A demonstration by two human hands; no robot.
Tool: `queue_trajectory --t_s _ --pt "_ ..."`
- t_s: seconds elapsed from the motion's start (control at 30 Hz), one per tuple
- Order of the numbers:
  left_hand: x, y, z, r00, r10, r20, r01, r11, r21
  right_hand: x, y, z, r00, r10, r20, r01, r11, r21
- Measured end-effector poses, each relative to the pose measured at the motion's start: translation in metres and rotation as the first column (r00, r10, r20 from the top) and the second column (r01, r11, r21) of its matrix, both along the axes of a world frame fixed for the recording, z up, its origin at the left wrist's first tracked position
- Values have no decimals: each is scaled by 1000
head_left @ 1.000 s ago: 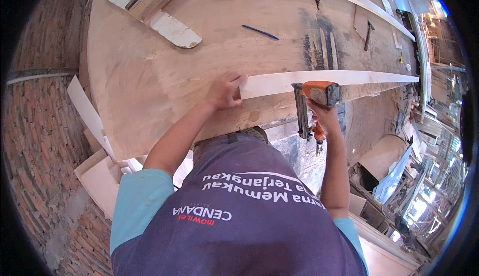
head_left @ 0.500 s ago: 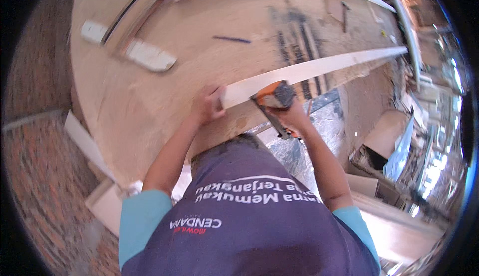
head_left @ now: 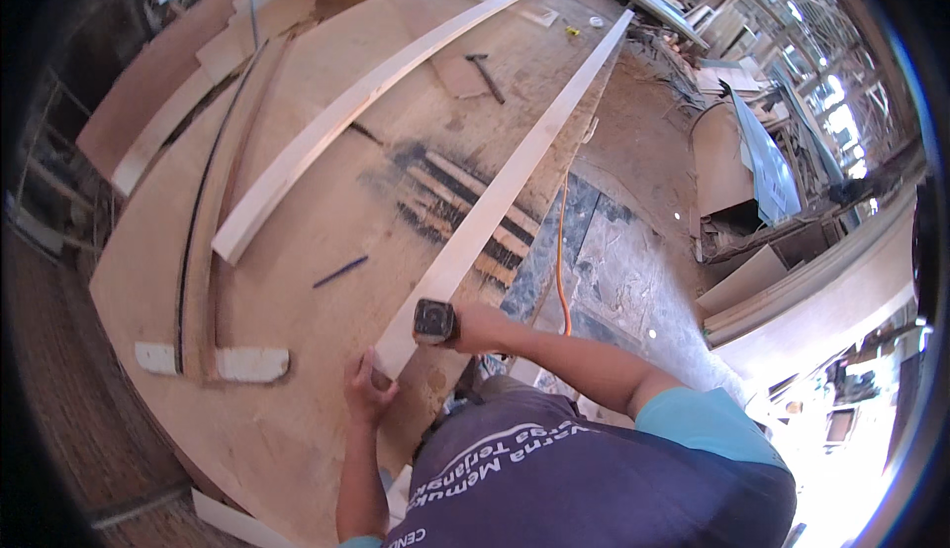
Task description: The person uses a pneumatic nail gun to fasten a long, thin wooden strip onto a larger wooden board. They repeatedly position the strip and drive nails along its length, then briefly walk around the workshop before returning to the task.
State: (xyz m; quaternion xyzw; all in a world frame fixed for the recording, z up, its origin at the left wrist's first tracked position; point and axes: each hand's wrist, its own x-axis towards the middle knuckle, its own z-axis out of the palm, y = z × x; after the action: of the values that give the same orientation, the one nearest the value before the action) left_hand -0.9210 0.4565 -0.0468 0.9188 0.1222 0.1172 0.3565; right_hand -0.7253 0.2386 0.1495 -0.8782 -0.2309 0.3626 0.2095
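A long pale wooden strip (head_left: 495, 187) runs from near my body to the far edge of the workbench (head_left: 287, 429). My left hand (head_left: 368, 392) grips its near end, with the thumb and fingers round the end. In my right hand (head_left: 482, 330) is a nail gun (head_left: 433, 321), held over the strip just beyond my left hand. Its black top faces up; most of its body is hidden beneath the top and the hand.
Farther left lies a second pale strip (head_left: 376, 78), with a blue pen (head_left: 340, 271) near it. A hammer (head_left: 485, 78) rests farther back. At left stands a T-shaped wooden piece (head_left: 252, 364). An orange hose (head_left: 561, 261) hangs by the bench's right edge; scrap wood (head_left: 727, 162) lies beyond.
My view has turned to the right, so the bench appears rotated. The nail gun is now more upright and closer to my left hand. Both hands keep their hold.
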Motion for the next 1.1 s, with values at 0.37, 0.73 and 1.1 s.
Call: queue_trajectory --t_s 0.37,0.73,1.1 --pt "4 -1 0 996 -72 -48 79 982 170 0 -138 -43 973 -165 159 139 977 160" --pt "112 -118 75 951 200 235 -239 959 151 68 -379 -76 794 -606 44 571 769 286" --pt "360 -436 84 857 -488 167 489 871 35 146 -599 -31 673 -735 -78 728 640 248"
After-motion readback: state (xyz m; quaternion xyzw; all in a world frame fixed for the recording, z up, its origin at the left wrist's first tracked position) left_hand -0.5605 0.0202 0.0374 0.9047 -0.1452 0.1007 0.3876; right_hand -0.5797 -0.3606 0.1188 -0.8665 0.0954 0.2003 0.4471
